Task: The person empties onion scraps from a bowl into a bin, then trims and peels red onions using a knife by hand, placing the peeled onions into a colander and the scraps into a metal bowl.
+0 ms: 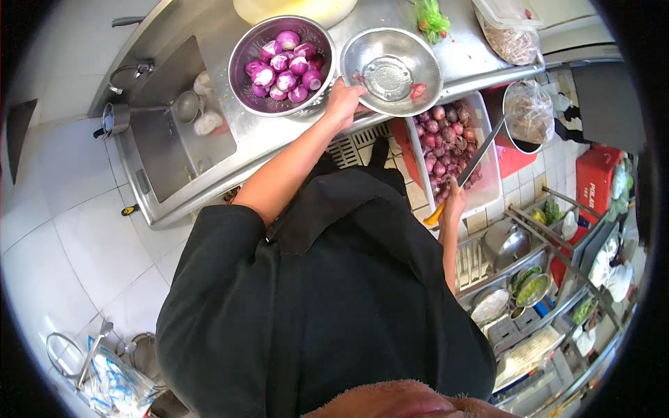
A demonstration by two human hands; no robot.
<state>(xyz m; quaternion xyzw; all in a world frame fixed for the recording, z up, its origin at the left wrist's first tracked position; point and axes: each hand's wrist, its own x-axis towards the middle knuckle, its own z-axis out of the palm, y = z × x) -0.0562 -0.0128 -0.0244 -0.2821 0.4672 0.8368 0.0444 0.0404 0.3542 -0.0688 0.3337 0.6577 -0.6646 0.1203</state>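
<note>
My left hand [343, 103] is closed on the near left rim of a shiny metal bowl [425, 94], which holds a few reddish scraps. Left of it, on the steel counter, a metal colander [240, 94] is filled with peeled purple onions [282, 63]. Down at the right, my right hand [454, 198] grips a long knife [481, 150] by its yellow handle, the blade pointing up and away. Beneath the blade is a white plastic bin [491, 174] of unpeeled red onions [442, 136].
A steel sink [167, 150] with a small bowl [187, 107] lies to the left. Green leaves [432, 21] and a lidded plastic tub [512, 38] sit on the counter's right. A bag-lined bucket [527, 115] stands beside the bin. Racks [536, 244] with food bowls line the right.
</note>
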